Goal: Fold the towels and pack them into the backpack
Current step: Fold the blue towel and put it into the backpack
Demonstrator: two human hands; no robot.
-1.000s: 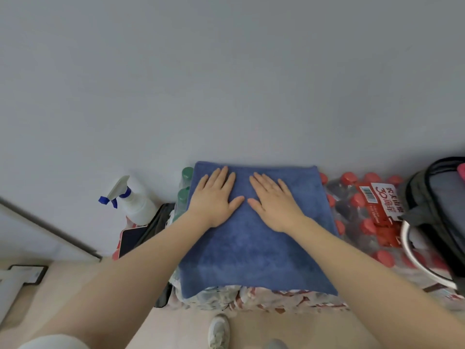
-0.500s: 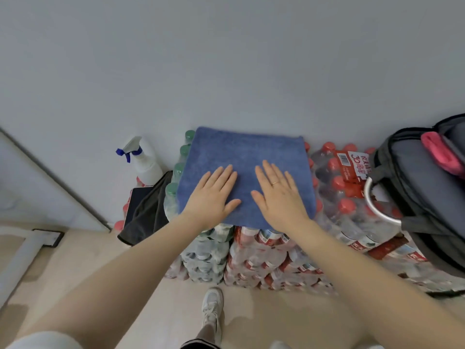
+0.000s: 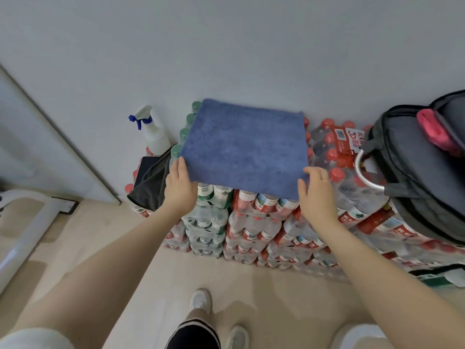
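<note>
A folded blue towel [image 3: 245,147] lies flat on top of stacked packs of water bottles [image 3: 251,222]. My left hand [image 3: 179,187] grips the towel's near left corner, thumb on top. My right hand [image 3: 314,195] grips the near right corner the same way. At the right a grey and black backpack [image 3: 417,177] rests open on the bottle packs, with a pink towel [image 3: 436,132] sticking out of its top.
A white spray bottle [image 3: 153,134] stands against the wall left of the towel. A black cloth and a dark tablet [image 3: 148,172] lie below it. A white frame [image 3: 22,222] stands at the far left on the beige floor. My feet show at the bottom.
Both hands slid from flat on top of the towel back to its near edge and spread apart to the two near corners, where they now grip it. The camera pulled back.
</note>
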